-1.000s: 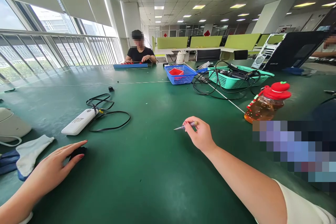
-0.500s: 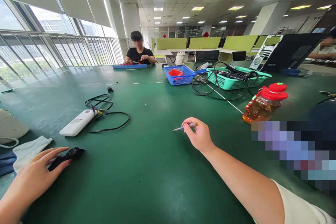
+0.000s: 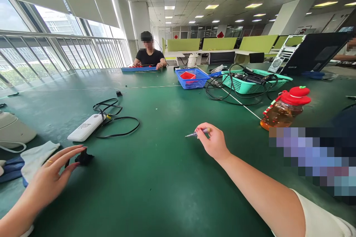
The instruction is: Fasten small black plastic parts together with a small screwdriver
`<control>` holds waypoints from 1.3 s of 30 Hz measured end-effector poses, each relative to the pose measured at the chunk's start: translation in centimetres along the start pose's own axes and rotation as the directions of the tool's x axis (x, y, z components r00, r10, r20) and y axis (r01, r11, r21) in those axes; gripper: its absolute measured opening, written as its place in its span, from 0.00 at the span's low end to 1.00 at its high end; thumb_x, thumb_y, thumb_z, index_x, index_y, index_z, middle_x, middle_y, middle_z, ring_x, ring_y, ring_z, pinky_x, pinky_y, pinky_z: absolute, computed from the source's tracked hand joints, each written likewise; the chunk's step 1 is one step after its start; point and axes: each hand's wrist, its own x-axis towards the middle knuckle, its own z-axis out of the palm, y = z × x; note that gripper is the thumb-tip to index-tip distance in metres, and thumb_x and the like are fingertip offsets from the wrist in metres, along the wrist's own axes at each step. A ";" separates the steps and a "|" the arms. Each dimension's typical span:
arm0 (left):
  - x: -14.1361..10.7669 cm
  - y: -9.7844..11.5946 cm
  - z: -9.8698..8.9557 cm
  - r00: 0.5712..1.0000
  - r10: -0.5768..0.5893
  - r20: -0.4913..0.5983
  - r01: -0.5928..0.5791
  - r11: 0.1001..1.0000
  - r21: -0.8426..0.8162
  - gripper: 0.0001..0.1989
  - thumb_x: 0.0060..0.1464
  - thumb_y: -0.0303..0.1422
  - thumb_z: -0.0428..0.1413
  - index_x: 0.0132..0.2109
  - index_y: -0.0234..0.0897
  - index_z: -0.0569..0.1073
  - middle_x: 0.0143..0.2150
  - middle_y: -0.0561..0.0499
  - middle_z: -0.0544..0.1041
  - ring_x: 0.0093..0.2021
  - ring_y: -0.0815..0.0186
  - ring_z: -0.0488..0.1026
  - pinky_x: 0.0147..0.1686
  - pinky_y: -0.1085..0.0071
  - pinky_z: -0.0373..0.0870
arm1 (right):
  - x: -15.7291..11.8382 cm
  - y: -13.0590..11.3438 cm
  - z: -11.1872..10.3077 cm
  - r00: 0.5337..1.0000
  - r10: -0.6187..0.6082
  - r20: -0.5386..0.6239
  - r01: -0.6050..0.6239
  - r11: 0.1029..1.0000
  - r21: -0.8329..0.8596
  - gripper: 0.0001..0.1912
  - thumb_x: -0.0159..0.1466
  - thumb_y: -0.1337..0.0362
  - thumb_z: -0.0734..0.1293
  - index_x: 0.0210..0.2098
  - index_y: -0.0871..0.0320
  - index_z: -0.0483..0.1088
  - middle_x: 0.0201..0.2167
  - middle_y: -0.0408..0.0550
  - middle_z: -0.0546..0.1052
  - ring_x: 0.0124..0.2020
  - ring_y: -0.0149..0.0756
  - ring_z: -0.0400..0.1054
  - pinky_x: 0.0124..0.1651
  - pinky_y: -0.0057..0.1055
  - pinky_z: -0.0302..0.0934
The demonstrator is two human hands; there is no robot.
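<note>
A small screwdriver (image 3: 191,134) with a thin metal shaft and a clear, yellowish-ended handle is pinched in my right hand (image 3: 213,140). Its tip points left, just above the green tabletop (image 3: 144,177). On the left, my left hand (image 3: 52,176) has its thumb and fingers around a small black object (image 3: 85,158). One end of that object stands out beyond the fingertips, and the rest is mostly hidden by the hand, so its kind is unclear. A pale cloth (image 3: 39,157) with blue parts lies beside this hand.
A white power bank (image 3: 86,127) with a black cable (image 3: 122,119) lies ahead of my left hand. Farther off are a blue basket (image 3: 191,84), a teal basket (image 3: 246,87) of cables, and a red-lidded bottle (image 3: 283,113). Across the table sits a person (image 3: 150,57).
My left hand has shifted slightly up and right, and the black object in it looks turned, showing a more upright end. My right hand keeps its hold on the screwdriver. The view has shifted slightly.
</note>
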 end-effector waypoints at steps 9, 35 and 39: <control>1.3 0.8 -0.4 0.992 -0.021 0.126 0.029 0.998 -0.057 0.28 0.59 0.46 0.45 0.61 0.39 0.67 0.55 0.45 0.77 0.51 0.56 0.76 0.52 0.64 0.72 | 0.0 0.0 -0.1 1.000 0.002 -0.002 -0.002 1.000 -0.012 0.10 0.63 0.61 0.62 0.27 0.54 0.69 0.24 0.43 0.75 0.27 0.35 0.70 0.33 0.31 0.65; 0.8 0.1 0.3 0.968 -0.113 0.223 0.179 0.936 -0.302 0.36 0.54 0.51 0.52 0.65 0.38 0.62 0.62 0.44 0.72 0.60 0.54 0.70 0.57 0.63 0.69 | 0.0 -0.1 -0.1 1.000 0.012 -0.002 -0.012 1.000 -0.013 0.10 0.63 0.62 0.62 0.26 0.54 0.69 0.23 0.43 0.75 0.26 0.35 0.70 0.32 0.30 0.64; 1.0 0.6 -0.2 0.962 -0.181 0.204 0.213 0.965 -0.152 0.36 0.51 0.54 0.53 0.62 0.40 0.68 0.59 0.46 0.75 0.56 0.53 0.73 0.57 0.62 0.68 | -0.1 -0.1 -0.1 1.000 0.011 0.004 -0.011 1.000 -0.010 0.10 0.63 0.62 0.62 0.26 0.54 0.69 0.23 0.43 0.74 0.26 0.35 0.70 0.31 0.30 0.64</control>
